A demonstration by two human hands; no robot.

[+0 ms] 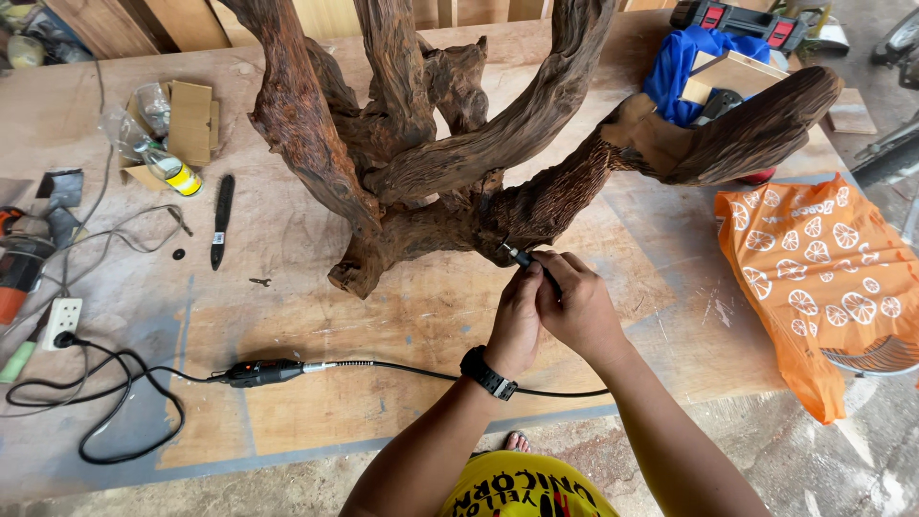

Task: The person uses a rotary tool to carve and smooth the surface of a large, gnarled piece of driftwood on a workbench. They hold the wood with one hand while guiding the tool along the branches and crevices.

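Observation:
A large gnarled piece of dark reddish-brown root wood stands on a plywood work surface. Both hands close around a slim black rotary handpiece whose tip touches the lower part of the wood. My left hand, with a black wristwatch, grips it from the left. My right hand wraps it from the right. A flexible black shaft runs from under my arms to a black rotary tool body lying on the board at the lower left.
A black cable loops to a white socket at the left edge. A black file, cardboard pieces and a small bottle lie at the left. An orange patterned bag, blue cloth and a black-red case sit to the right.

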